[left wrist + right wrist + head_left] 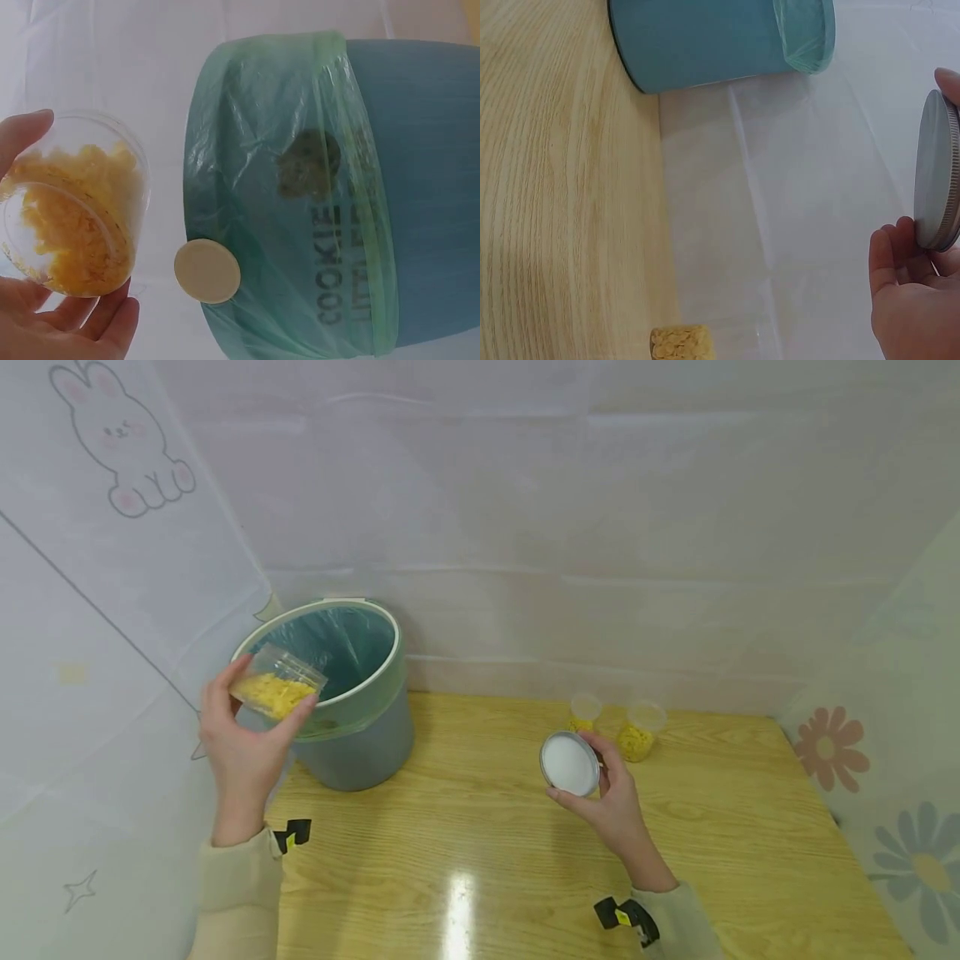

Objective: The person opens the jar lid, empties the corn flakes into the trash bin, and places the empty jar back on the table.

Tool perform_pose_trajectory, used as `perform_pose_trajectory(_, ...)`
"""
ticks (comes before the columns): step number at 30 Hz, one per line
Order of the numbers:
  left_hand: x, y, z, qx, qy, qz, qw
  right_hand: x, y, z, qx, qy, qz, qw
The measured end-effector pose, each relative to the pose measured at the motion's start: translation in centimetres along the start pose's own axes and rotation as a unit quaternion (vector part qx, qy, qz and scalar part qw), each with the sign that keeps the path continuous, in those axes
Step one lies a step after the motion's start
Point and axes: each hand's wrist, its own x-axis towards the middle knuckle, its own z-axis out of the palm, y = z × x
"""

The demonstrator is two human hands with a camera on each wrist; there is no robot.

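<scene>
In the head view my left hand (251, 735) grips a clear plastic jar (279, 681) by its sides, tilted toward the bin. Yellow flakes or small pieces lie inside the jar, and its mouth has no lid on it. The bin (356, 747), blue-grey with a green plastic liner (277, 195) folded over its rim, stands just right of that hand. My right hand (615, 802) holds a round silver screw lid (570, 764) by its edge, white inner face showing, above the table. The lid's ridged rim shows in the right wrist view.
Two more clear jars with yellow contents, a smaller one (583, 714) and a larger one (637, 735), stand on the wooden table (480, 827) behind the right hand. A white sheet (525, 527) hangs behind; printed sheets flank both sides.
</scene>
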Motion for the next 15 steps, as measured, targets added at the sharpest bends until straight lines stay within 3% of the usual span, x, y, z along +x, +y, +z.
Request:
perform_pose_trajectory(6, 0.6, -3.1, -0.1, 0.02, 0.001, -0.033, 0.9993, 0.0, -0.1, 0.0, -0.003, 0.0, 0.007, 1.0)
perform_pose_trajectory(9, 0.8, -4.4, -0.2, 0.028, 0.0, -0.032, 0.9991, -0.1, -0.1, 0.1, -0.005, 0.001, 0.009, 0.9999)
perform_pose_trajectory(15, 0.7, -5.2, -0.1, 0.046, -0.002, -0.026, 0.9986, -0.2, -0.1, 0.1, -0.007, -0.003, 0.013, 0.9999)
